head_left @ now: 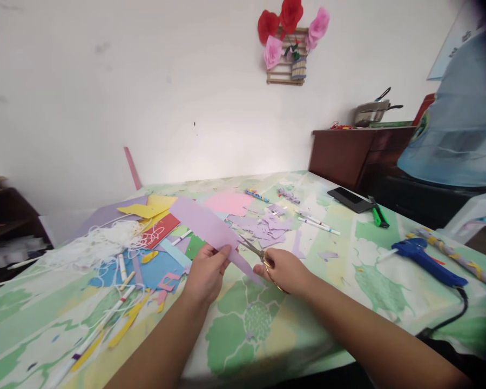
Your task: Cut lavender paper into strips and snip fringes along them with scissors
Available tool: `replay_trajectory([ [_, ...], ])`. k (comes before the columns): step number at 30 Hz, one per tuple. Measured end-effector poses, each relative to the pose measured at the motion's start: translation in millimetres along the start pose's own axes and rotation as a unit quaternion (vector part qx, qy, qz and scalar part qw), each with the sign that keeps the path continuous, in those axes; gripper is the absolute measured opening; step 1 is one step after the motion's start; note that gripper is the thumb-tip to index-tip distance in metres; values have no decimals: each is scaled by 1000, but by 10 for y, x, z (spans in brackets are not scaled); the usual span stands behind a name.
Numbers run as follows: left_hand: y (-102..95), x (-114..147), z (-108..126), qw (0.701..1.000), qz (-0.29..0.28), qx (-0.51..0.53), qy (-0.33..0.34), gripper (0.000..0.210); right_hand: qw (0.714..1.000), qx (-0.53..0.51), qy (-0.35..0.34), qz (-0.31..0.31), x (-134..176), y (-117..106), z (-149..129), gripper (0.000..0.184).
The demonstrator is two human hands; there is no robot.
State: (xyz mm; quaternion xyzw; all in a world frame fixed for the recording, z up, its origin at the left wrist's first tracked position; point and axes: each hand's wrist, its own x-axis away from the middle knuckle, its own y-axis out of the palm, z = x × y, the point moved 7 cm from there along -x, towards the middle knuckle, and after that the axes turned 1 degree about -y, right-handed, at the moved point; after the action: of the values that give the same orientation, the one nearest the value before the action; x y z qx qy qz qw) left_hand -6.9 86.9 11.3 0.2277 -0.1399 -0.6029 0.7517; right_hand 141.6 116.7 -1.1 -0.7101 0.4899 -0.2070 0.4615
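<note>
My left hand (pixel 208 270) pinches a long strip of light purple paper (pixel 204 222) between thumb and fingers. The strip slants from the upper left down toward my right hand, its lower end narrow and pointed. In my right hand (pixel 283 270) is a pair of scissors (pixel 252 246) with gold-coloured handles, fingers closed round the loops. The blades look parted and lie at the right edge of the paper; whether they touch it I cannot tell. Beyond the scissors lies a heap of purple paper scraps (pixel 267 228).
White string (pixel 109 240), coloured sheets and several markers (pixel 319 226) are spread over the flowered tablecloth (pixel 243 324). At the right lie a blue glue gun (pixel 429 262) with a cord, a green utility knife (pixel 378 213) and a black phone-like slab (pixel 349 200). A large water bottle (pixel 457 119) stands behind.
</note>
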Motion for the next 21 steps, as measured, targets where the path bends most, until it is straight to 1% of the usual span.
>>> replay_trajectory([
  [2, -36, -8, 31, 999, 17, 23, 23, 14, 1000, 13, -4, -24, 10, 48, -5, 41],
  [5, -82, -12, 48, 997, 42, 44, 49, 11, 999, 23, -12, -38, 27, 71, -23, 45],
  [8, -99, -11, 14, 997, 60, 16, 46, 12, 998, 34, -19, -46, 33, 75, -43, 48],
  [12, -99, -1, -44, 997, 70, -35, 28, 12, 996, 56, -33, -55, 25, 90, -60, 50],
  [14, -81, 6, -64, 997, 62, -46, 20, 13, 996, 56, -34, -59, 22, 96, -61, 51],
  [19, 13, 22, -108, 996, 14, -82, -8, 19, 996, 42, -20, -72, 25, 103, -57, 52],
  [21, 1, 19, -115, 994, 17, -103, -21, 19, 996, 31, -10, -81, 26, 98, -37, 51],
])
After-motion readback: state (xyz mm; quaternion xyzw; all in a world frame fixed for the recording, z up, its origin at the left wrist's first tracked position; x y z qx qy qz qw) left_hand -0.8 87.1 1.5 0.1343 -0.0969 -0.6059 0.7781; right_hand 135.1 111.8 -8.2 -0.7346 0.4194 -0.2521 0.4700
